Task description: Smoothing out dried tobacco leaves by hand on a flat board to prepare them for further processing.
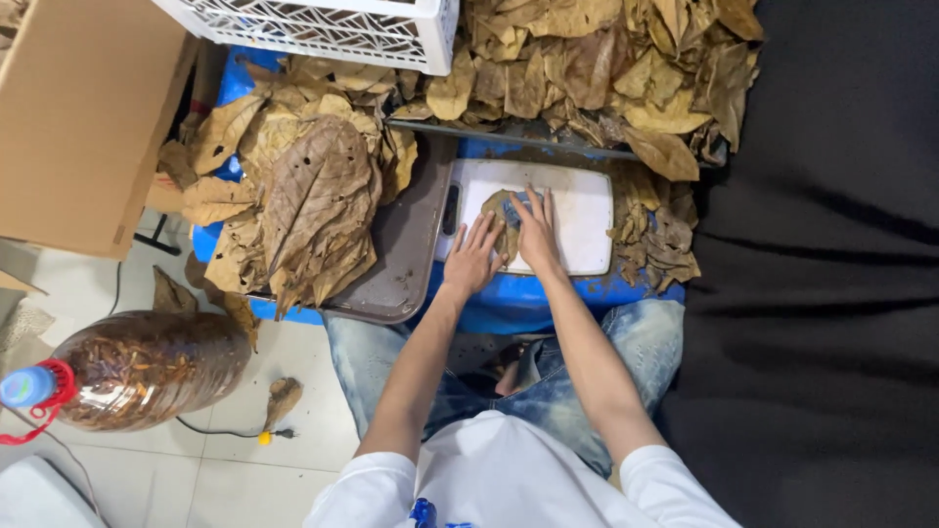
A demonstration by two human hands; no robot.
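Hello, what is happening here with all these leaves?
A seated person presses both hands flat on a dry brown leaf lying on a white cutting board. The left hand and right hand lie side by side. A stack of big dry leaves rests on the brown tray to the left, and more leaves are heaped behind.

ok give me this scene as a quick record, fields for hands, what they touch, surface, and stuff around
left hand: left hand flat, fingers spread, on a dry brown leaf
right hand: right hand flat, pressing the same leaf
surface: white cutting board on a blue table
left of board: brown tray with a stack of large dry leaves
behind board: heap of dry leaves, white plastic crate
floor: clear plastic bottle lying on its side, filled with brown bits
far left: cardboard box
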